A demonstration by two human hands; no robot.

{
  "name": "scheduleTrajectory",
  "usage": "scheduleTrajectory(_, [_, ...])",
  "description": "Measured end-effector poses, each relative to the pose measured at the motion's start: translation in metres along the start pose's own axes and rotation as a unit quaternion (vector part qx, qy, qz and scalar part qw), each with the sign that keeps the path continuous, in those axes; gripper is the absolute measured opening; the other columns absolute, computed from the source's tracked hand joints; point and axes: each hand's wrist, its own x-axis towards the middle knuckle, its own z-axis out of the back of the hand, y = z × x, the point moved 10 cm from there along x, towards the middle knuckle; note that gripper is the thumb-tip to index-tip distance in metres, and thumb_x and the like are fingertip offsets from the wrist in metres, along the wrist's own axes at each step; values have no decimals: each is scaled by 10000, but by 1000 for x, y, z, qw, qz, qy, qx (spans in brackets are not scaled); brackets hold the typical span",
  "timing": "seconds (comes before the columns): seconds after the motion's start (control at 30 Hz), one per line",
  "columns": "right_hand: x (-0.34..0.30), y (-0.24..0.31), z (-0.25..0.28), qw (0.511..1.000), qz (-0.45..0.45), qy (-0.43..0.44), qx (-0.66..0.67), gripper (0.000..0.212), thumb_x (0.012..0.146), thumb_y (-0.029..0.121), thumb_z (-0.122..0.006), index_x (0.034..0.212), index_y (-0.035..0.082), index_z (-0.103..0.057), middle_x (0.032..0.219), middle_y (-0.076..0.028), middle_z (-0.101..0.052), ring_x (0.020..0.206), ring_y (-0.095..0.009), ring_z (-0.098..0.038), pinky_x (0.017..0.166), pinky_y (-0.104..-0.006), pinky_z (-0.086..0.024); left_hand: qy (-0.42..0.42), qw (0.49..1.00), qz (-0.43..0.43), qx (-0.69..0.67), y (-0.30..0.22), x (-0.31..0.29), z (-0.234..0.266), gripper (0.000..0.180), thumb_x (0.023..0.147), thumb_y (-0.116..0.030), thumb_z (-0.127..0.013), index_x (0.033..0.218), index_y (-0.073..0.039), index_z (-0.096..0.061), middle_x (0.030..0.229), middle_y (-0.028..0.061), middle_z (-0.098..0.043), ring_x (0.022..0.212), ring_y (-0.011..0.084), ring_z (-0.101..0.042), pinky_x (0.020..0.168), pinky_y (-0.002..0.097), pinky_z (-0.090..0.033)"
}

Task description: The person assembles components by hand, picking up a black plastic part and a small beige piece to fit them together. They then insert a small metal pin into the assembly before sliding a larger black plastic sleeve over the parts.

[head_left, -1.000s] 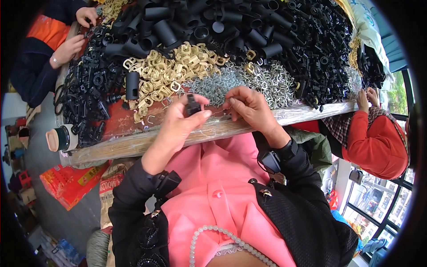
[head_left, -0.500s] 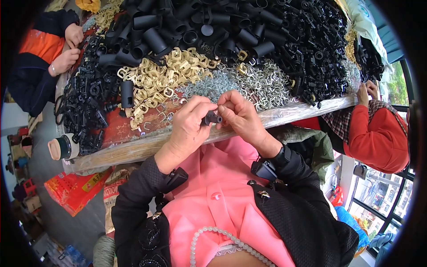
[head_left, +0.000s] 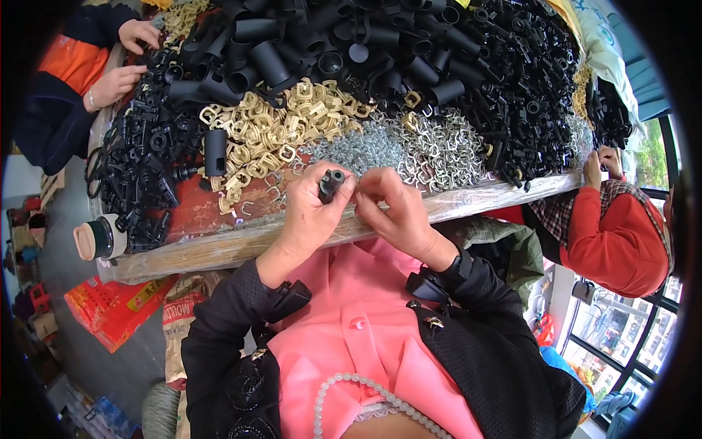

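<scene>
My left hand point(head_left: 311, 212) is closed around a small black cylindrical part point(head_left: 331, 185), its round hollow end tilted up toward me. Close beside it, my right hand point(head_left: 395, 208) has thumb and fingertips pinched together near the part; whatever sits in that pinch is too small to make out. Both hands hover over the table's near edge point(head_left: 219, 252). Just beyond them are a heap of small silvery metal pieces point(head_left: 358, 150), a pile of silvery U-shaped clips point(head_left: 446, 154) and a pile of cream-coloured square rings point(head_left: 270, 128).
Black tubes point(head_left: 270, 64) and small black parts point(head_left: 526, 95) are heaped farther back. One black tube point(head_left: 215, 154) stands apart at left, and a lidded cup point(head_left: 102, 238) is at the left corner. Co-workers' hands point(head_left: 117, 84) work at left, others point(head_left: 601, 167) at right.
My left hand has turned the black part so its hollow end faces upward. My right fingers have drawn slightly away from it. The left co-worker's hands have moved apart.
</scene>
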Motion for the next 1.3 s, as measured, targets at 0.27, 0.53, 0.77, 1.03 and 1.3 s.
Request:
scheduleTrajectory(0.27, [-9,-40,-25,839,-266,108,461,170,876,193,-472,832,30,-495,673,-22,-555,516,-54,-498,456,-167,-386,-30,991,-119,56,-35,-2,0,66,733,-32,-596,780,-30,-549,726,81,-547,618,171,-537,542,246,-424])
scheduleTrajectory(0.53, [-7,-23,3,975,-148,36,162,87,823,93,-525,830,11,-496,617,-48,-527,513,-112,-525,467,-234,-419,-20,994,-100,50,-36,-4,-5,37,731,-23,-583,750,-17,-552,700,80,-544,592,162,-532,533,241,-417])
scheduleTrajectory(0.77, [-1,28,14,977,177,-21,-114,123,751,4,-582,838,-2,-496,649,-110,-542,502,-155,-542,478,-241,-430,-10,996,59,-69,5,-8,-9,62,765,-57,-574,725,-13,-557,631,27,-532,562,83,-483,508,215,-387])
scheduleTrajectory(1.03, [2,-37,-1,975,-138,36,170,88,816,63,-536,837,-1,-479,647,-64,-547,480,-88,-490,445,-199,-383,-10,978,164,-133,38,-9,-15,124,794,-127,-589,747,-14,-567,583,-29,-499,547,31,-418,494,198,-363])
scheduleTrajectory(1.3, [-5,-44,-13,902,-232,89,353,115,860,131,-494,842,19,-472,656,-26,-538,474,-43,-437,423,-158,-330,11,991,106,-86,19,-4,-13,134,798,-142,-592,760,-17,-565,582,-30,-501,534,28,-416,482,187,-351])
